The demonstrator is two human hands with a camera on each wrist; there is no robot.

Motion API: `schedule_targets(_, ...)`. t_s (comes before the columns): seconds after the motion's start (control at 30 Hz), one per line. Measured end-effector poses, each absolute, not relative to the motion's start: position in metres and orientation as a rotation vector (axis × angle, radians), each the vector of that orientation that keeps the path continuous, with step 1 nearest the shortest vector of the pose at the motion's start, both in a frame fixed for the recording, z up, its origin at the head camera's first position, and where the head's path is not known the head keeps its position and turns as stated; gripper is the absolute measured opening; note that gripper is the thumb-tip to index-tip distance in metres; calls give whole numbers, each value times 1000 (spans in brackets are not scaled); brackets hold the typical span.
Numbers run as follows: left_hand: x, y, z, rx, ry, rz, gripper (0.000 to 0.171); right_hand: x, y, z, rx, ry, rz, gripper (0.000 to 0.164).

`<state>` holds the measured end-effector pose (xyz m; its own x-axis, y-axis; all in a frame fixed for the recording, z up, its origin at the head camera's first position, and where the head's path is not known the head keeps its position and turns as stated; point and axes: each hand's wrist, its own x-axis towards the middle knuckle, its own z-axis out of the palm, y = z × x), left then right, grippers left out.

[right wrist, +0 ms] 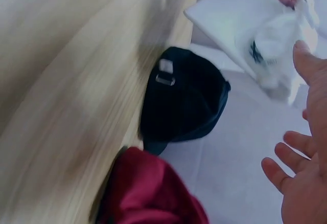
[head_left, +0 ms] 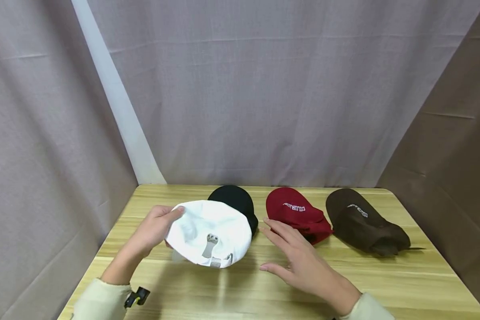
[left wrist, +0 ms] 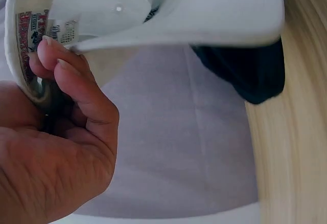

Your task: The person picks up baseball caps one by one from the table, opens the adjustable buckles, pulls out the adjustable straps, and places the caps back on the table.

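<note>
My left hand [head_left: 156, 226] grips a white baseball cap [head_left: 212, 226] by its left edge, above the table. The cap's back strap and opening face me. In the left wrist view, fingers [left wrist: 76, 81] curl over the rim beside the printed inner labels, and the white brim [left wrist: 225, 9] reaches to the right. My right hand [head_left: 300, 262] hovers with fingers spread and nothing in it, right of the white cap and close to a red cap [head_left: 292, 209]. Behind the white cap lies a black cap [head_left: 234, 198], partly hidden in the head view; its buckle strap shows in the right wrist view.
A dark brown cap [head_left: 364, 222] lies at the right, beside the red one, with its strap end toward the right edge. The wooden table [head_left: 416, 284] is bordered by grey curtains [head_left: 264, 111] at the back and sides.
</note>
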<state>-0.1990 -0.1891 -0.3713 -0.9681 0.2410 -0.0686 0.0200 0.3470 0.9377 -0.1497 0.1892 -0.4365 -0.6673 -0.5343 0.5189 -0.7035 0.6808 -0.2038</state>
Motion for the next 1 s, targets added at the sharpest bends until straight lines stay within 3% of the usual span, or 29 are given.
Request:
schedule_targets(0.3, -202, -171, -386, 313, 2266, 1658, 48, -152, 168, -432, 1092, -2290, 425, 78)
schedule_targets(0.67, -202, -161, -408, 331, 2237, 1570, 49, -159, 167, -439, 1191, -2218, 448, 33)
schedule_targets(1.0, -203, -151, -414, 356, 2377, 1457, 49, -160, 167, -434, 1200, -2257, 519, 39)
